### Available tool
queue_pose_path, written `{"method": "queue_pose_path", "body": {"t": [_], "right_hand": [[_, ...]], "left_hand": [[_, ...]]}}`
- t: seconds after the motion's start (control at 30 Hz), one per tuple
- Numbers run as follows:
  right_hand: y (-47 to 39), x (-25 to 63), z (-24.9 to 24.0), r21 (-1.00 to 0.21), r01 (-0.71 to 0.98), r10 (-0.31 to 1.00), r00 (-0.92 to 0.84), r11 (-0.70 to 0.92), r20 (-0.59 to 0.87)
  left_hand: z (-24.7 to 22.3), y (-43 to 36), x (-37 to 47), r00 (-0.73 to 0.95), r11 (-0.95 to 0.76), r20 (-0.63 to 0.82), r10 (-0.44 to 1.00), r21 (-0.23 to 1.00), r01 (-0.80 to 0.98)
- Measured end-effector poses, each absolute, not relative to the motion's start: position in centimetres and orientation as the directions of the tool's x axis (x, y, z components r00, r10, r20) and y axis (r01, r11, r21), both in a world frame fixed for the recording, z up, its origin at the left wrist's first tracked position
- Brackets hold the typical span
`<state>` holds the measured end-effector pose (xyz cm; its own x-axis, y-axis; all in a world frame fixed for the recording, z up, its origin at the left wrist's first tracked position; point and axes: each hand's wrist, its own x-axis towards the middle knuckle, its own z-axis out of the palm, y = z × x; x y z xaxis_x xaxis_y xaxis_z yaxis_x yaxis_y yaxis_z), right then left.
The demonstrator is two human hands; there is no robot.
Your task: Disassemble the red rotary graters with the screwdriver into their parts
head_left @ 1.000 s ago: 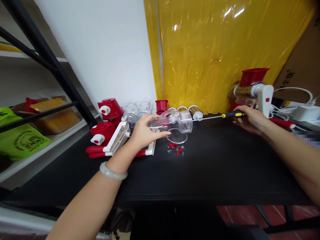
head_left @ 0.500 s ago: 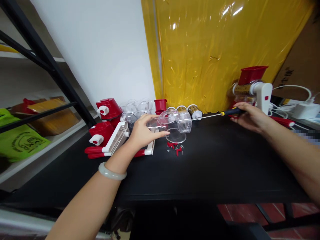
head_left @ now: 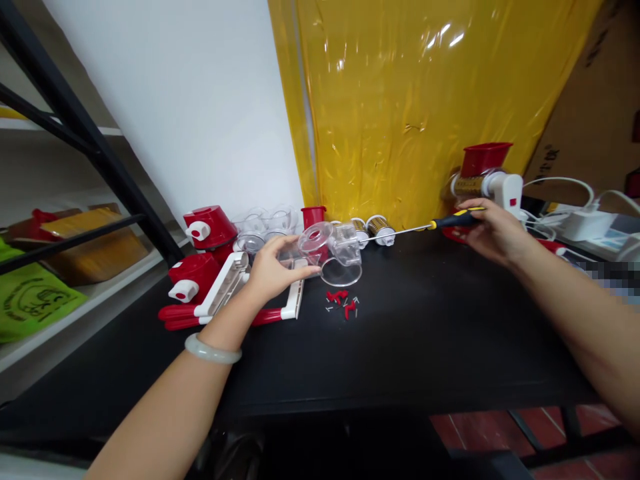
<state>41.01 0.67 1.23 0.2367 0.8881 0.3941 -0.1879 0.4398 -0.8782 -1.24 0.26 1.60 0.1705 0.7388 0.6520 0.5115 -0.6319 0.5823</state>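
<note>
My left hand (head_left: pixel 275 270) is closed on a clear plastic grater housing (head_left: pixel 346 244), holding it tilted above the black table. In my right hand (head_left: pixel 487 230) is a screwdriver (head_left: pixel 453 219) with a black and yellow handle, its long shaft pointing left. The shaft reaches the housing's right opening; where its tip ends I cannot tell. Below the housing lie small red plastic parts (head_left: pixel 349 309) and several screws (head_left: pixel 329 309). Grater drums (head_left: pixel 379 228) lie behind it, beside a red hopper (head_left: pixel 313 216).
At left stand red grater bases (head_left: pixel 210 225), white arms with red handles (head_left: pixel 223 287) and clear housings (head_left: pixel 265 220). An assembled grater (head_left: pixel 485 173) is at the right, near white cables and a power adapter (head_left: pixel 583 225). A black frame post (head_left: pixel 107 150) rises at left.
The view has shifted slightly, so most things sit a little further left. The housing has tilted a little in my left hand, and the screwdriver stays at its right opening.
</note>
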Motion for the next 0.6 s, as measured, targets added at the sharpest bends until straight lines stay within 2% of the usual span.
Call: {"method": "queue_pose_path", "body": {"t": [0.13,0.17,0.27,0.33,0.47,0.6], "right_hand": [[-0.2,40.4,2.2,-0.834,-0.225,0.862,0.192,0.503,0.469],[-0.2,40.3,2.2,-0.841,-0.176,0.855,0.206,0.511,0.476],[0.5,40.7,1.8,-0.866,0.107,0.828,0.256,0.489,0.499],[1.1,41.0,1.5,-0.853,0.205,0.802,0.291,0.479,0.521],[2.0,41.7,1.0,-0.869,0.183,0.784,0.376,0.461,0.495],[2.6,42.8,0.6,-0.922,0.221,0.79,0.476,0.318,0.386]], "left_hand": [[1.3,1.2,-2.1,0.138,-0.628,0.649,0.748,0.627,0.461],[1.2,1.4,-2.3,0.128,-0.624,0.646,0.752,0.638,0.451],[1.3,1.6,-2.5,0.11,-0.612,0.633,0.766,0.667,0.425],[1.4,1.4,-2.3,0.133,-0.615,0.626,0.768,0.665,0.424],[3.0,0.8,-1.6,0.222,-0.646,0.651,0.726,0.536,0.544],[7.1,1.3,-0.4,0.339,-0.668,0.676,0.654,0.306,0.678]]}}
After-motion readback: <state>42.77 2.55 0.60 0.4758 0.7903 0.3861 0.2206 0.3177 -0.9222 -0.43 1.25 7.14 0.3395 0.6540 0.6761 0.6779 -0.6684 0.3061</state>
